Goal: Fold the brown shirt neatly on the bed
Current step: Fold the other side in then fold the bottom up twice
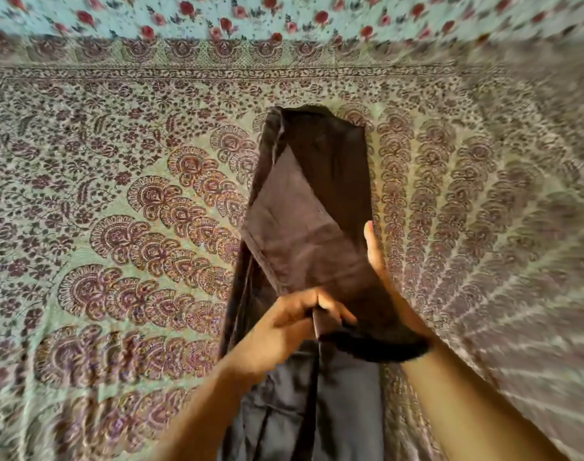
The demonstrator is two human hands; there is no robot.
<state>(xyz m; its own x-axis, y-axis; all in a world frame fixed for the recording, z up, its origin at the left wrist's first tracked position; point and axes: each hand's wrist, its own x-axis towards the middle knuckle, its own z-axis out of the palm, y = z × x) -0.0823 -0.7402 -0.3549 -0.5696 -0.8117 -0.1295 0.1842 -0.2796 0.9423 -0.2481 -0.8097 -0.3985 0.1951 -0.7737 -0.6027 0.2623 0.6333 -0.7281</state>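
The brown shirt (317, 181) lies as a long narrow strip down the middle of the bed, from the centre to the near edge. A flap of it is folded over and lifted. My left hand (294, 321) pinches the lifted cloth's near edge between thumb and fingers. My right hand (375, 251) lies under and along the flap's right side, thumb straight up beside the cloth; its fingers are hidden behind the fabric. The shirt's near part (347, 410) lies flat between my forearms.
The bed is covered by a green sheet (134, 201) with dark red paisley and flower print. Beyond its patterned border lies a pale blue cloth with red roses (284, 18). The picture is blurred toward the right side.
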